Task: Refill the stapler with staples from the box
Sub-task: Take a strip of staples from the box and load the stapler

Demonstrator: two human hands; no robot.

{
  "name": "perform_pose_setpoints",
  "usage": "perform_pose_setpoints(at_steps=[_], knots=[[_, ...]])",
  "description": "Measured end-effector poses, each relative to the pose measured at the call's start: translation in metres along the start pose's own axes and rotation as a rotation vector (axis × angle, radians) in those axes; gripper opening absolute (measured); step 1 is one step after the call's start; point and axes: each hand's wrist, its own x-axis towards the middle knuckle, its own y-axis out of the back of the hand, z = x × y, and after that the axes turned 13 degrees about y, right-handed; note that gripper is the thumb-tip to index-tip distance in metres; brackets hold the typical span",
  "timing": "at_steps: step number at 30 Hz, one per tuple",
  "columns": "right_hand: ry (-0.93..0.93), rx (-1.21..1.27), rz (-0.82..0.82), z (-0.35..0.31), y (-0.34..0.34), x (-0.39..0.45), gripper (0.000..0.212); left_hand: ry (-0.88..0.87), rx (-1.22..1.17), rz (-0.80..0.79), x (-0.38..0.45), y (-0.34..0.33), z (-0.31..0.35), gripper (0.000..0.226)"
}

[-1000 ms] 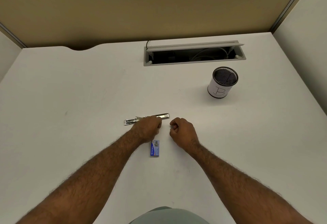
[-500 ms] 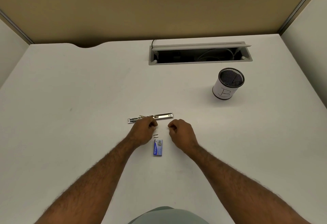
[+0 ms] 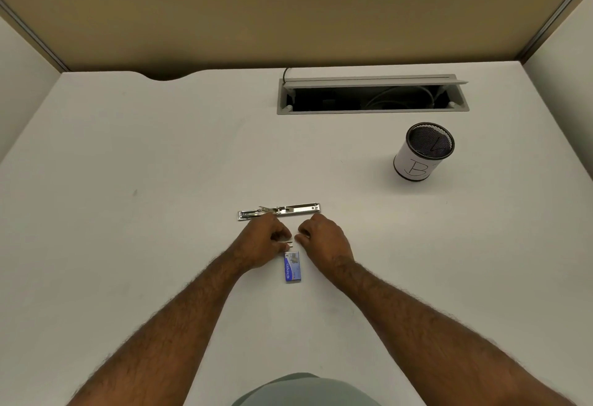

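One stapler (image 3: 278, 211) lies opened out flat on the white desk (image 3: 128, 245), stretched left to right, just beyond the two hands. One small blue box (image 3: 292, 267) of staples lies nearer the person, between the two forearms. The left hand (image 3: 261, 242) has its fingers curled and pinches a short strip of staples (image 3: 286, 243) just beyond the box's far end; whether it is one strip or two is too small to tell. The right hand (image 3: 324, 240) sits just beside it with fingers curled; I cannot tell whether it touches the strip. Far right stands one mesh cup (image 3: 423, 152) marked "B". One open cable hatch (image 3: 372, 94) lies at the desk's far edge.
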Motion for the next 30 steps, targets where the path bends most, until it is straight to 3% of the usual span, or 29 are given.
perform_pose_setpoints(at_steps=[9,14,22,27,30], knots=[[-0.145,-0.086,-0.097,-0.011,0.005,0.014,0.025,-0.021,0.059,0.031,-0.001,0.001,0.007,0.009],[-0.123,-0.162,-0.223,-0.012,0.009,0.020,0.032,-0.017,0.047,0.036,-0.002,0.001,0.006,0.009],[-0.083,-0.209,-0.229,-0.015,0.002,0.014,0.042,-0.008,0.035,0.037,0.000,0.001,0.004,0.009],[-0.370,-0.045,-0.158,-0.001,0.018,0.015,0.055,0.009,0.007,0.030,0.002,-0.001,0.002,0.007],[-0.397,-0.092,-0.218,0.003,0.027,0.023,0.059,0.026,-0.020,0.025,0.003,-0.001,0.001,0.006]])
